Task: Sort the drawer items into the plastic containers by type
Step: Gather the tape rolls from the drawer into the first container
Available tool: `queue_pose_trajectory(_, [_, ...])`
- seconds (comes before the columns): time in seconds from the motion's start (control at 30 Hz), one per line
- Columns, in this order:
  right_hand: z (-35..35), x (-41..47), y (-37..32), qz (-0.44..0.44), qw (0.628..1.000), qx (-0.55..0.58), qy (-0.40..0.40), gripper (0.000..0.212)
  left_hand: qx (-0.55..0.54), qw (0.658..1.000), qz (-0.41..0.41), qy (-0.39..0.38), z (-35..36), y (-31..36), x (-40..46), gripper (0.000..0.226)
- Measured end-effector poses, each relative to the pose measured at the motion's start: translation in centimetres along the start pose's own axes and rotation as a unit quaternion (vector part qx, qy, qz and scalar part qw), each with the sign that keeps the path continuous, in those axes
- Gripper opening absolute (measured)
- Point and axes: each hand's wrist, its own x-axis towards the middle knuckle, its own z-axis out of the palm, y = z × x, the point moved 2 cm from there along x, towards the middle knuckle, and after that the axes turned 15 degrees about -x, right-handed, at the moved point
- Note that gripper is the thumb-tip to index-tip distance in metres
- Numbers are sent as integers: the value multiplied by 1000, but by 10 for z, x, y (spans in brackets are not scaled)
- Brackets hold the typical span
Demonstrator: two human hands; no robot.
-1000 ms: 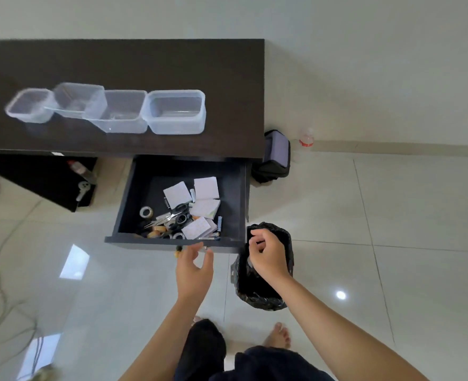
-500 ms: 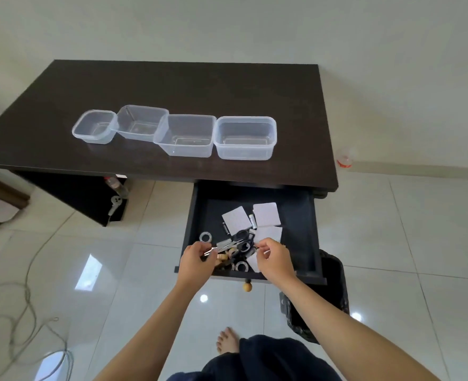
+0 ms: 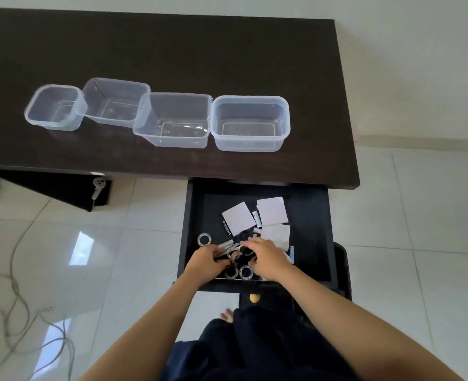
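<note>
My left hand (image 3: 205, 261) has its fingers curled around a silvery metal tool with dark handles, apparently scissors (image 3: 225, 248), at the near middle of the drawer. My right hand (image 3: 267, 257) lies palm-down just beside it, fingers bent over the dark handles and a tape ring; whether it actually grips anything I cannot tell, since the hand covers its own fingertips.

Around my hands, inside the open black drawer (image 3: 310, 229), I see several small rolls of tape: one ring (image 3: 204, 240) lies apart to the left, and two more (image 3: 245, 272) sit against the near wall. Farther back lie three white square paper pads (image 3: 238, 218), one on the left and two on the right, with a small white tube (image 3: 257, 218) between them. A small blue-tipped item (image 3: 291, 253) lies right of my right hand; it is too small to identify. A round brass knob (image 3: 253, 297) sits on the drawer front.

Beyond the drawer, on the dark brown wooden desk (image 3: 172, 50), four clear plastic containers (image 3: 250, 123) stand in a row, touching or overlapping at the rims. The leftmost (image 3: 54, 108) is the smallest. All four hold nothing that I can see.

A black bin (image 3: 341, 268) stands right of the drawer, and loose grey cable (image 3: 15, 298) trails across the glossy white tiles at left.
</note>
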Motion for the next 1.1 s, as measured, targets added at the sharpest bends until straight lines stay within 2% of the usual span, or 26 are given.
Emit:
queue_pose_trajectory(0.07, [3,7,3,-15,997,-73,-32,65,36,999,-12,-31,0,-2,2,32])
queue_pose_trajectory(0.13, [4,11,7,-10,995,-98,-28,60,59,997,-11,-53,0,-8,5,29])
queue_pose_trajectory(0.3, [1,17,21,25,995,-95,-14,29,92,993,-16,-67,-2,-15,8,25])
queue_pose_trajectory(0.53, [-3,2,59,97,994,-29,-30,17,80,991,-45,-95,-1,-15,16,13])
queue_pose_trajectory(0.63, [-12,-5,72,157,987,24,-2,14,67,993,-45,-92,1,-17,20,17])
queue_pose_trajectory(0.73, [-18,-8,82,211,972,96,45,17,66,992,-48,-97,3,-17,20,10])
queue_pose_trajectory(0.8, [-20,-9,84,247,955,137,93,8,76,990,-48,-104,4,-20,23,18])
queue_pose_trajectory(0.87, [-20,-9,82,271,944,120,145,19,91,989,-44,-107,6,-21,23,28])
queue_pose_trajectory(0.93, [-21,-8,70,254,943,76,200,17,106,987,-41,-112,7,-20,23,32])
queue_pose_trajectory(1.0, [-20,-6,51,184,956,57,220,11,116,986,-40,-116,8,-19,23,34])
queue_pose_trajectory(1.1, [-8,-2,18,56,991,43,111,13,134,983,-37,-116,10,-18,24,38])
